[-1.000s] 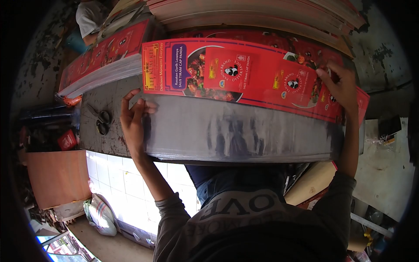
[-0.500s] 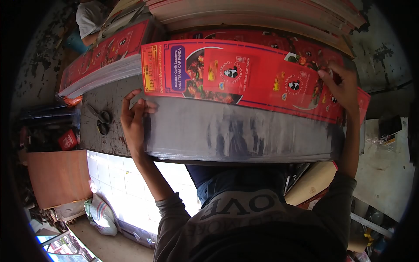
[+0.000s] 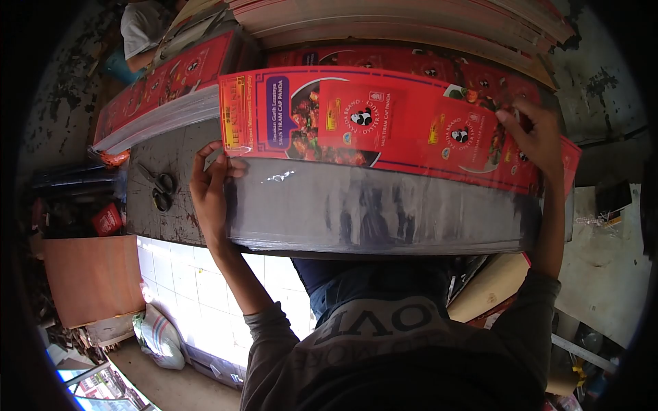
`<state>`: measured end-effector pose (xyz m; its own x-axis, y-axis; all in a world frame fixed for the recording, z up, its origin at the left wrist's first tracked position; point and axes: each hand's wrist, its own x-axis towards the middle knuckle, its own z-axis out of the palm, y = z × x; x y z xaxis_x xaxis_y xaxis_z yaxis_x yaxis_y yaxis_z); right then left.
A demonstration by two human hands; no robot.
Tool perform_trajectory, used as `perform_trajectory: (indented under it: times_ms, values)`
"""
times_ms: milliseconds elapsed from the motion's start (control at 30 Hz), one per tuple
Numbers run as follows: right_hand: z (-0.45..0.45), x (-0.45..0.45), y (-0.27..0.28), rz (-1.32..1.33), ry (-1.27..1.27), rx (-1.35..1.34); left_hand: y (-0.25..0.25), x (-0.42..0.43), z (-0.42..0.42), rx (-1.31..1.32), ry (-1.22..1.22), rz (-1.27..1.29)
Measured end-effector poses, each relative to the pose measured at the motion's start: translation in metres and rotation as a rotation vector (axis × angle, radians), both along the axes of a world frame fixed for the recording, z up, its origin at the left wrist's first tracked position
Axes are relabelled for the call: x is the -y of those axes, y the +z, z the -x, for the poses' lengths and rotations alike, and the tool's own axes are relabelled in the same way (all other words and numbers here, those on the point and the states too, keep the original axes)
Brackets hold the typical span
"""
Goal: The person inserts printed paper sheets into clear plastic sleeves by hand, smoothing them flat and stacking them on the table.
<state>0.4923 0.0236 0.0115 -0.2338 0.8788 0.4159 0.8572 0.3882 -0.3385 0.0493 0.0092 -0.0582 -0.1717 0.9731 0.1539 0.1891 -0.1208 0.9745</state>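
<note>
A long red printed strip (image 3: 411, 127) with panda logos and food pictures lies slanted across the far part of a thick stack of clear plastic sheets (image 3: 295, 205). My right hand (image 3: 534, 133) pinches the strip near its right end, with the thumb and index finger at its upper edge. At the strip's lower left corner is my left hand (image 3: 214, 175), its fingers curved and apart beside the stack's left edge. Contact between its fingertips and the corner is hard to tell. The strip's left end droops over the plastic.
More red prints (image 3: 161, 89) stand in a stack at the upper left. Black scissors (image 3: 162, 192) lie on the worn table (image 3: 181, 147). Large paper stacks (image 3: 404, 24) rise at the back. Another person's sleeve (image 3: 142, 31) shows at the upper left.
The strip's left end has moved down and slightly left, nearer my left hand. A bright reflection now shows on the plastic below it. Both hands have stayed almost still.
</note>
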Motion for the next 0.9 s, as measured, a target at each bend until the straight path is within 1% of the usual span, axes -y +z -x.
perform_trajectory:
  times_ms: [167,367,467,567,667,733,767,833,900]
  values:
    - [0.001,-0.002,-0.004,0.013,-0.007,0.045,0.000,0.000,-0.001,-0.010,0.007,-0.005]
    - [0.001,-0.005,-0.008,-0.047,0.039,0.125,0.000,0.000,0.000,-0.017,0.010,-0.002]
    - [0.002,-0.005,-0.009,0.016,0.054,0.085,0.000,0.000,-0.001,0.000,0.024,-0.003]
    - [0.004,-0.003,-0.010,0.047,0.053,0.101,-0.001,-0.001,-0.004,0.000,0.049,-0.019]
    - [0.006,-0.001,-0.009,0.047,0.106,0.152,0.000,0.000,-0.004,-0.018,0.064,-0.017]
    - [0.006,0.000,-0.011,0.126,0.128,0.138,0.001,0.001,-0.005,-0.018,0.058,-0.001]
    - [0.006,0.001,-0.011,0.125,0.126,0.139,0.001,0.002,-0.005,-0.017,0.058,0.001]
    - [0.007,0.002,-0.011,0.235,0.128,0.089,0.003,0.002,-0.005,-0.016,0.055,0.000]
    - [0.005,0.002,-0.012,0.248,0.144,0.102,0.005,0.003,-0.006,-0.055,0.055,0.018]
